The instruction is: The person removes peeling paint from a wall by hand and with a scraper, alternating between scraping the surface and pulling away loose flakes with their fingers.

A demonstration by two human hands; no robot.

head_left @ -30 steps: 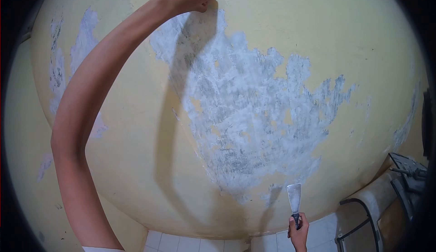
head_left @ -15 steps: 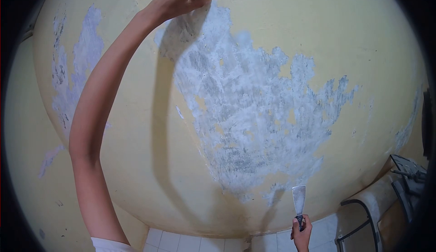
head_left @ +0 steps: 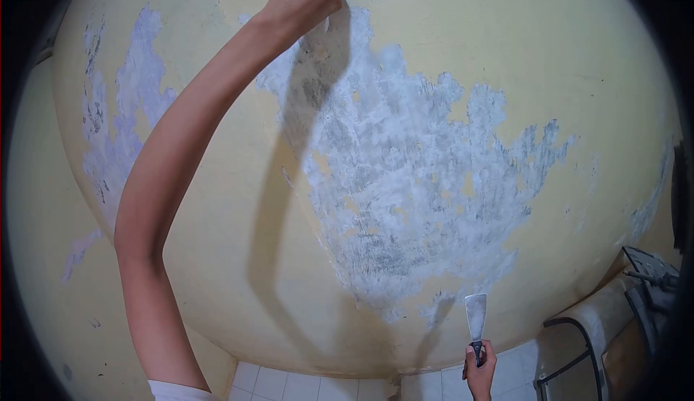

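Note:
My left hand (head_left: 309, 0) is raised to the upper edge of a peeled patch (head_left: 405, 177) on the yellow wall. Its fingers are curled together near the paint edge, partly cut off by the top of the view. What they pinch, if anything, is hidden; a small pale bit shows just below the hand. Low at the right, my right hand (head_left: 480, 373) grips the dark handle of a putty knife (head_left: 476, 318). The blade points up, in front of the lower edge of the patch, and looks apart from the wall.
A second peeled strip (head_left: 137, 75) marks the wall on the left. White tiles (head_left: 300, 385) run along the bottom. Black-framed furniture (head_left: 589, 350) stands at the lower right. The shadow of my left arm falls across the wall.
My left hand has moved a little to the right and up along the patch's upper edge, its shadow following. My right hand and the putty knife have stayed in place.

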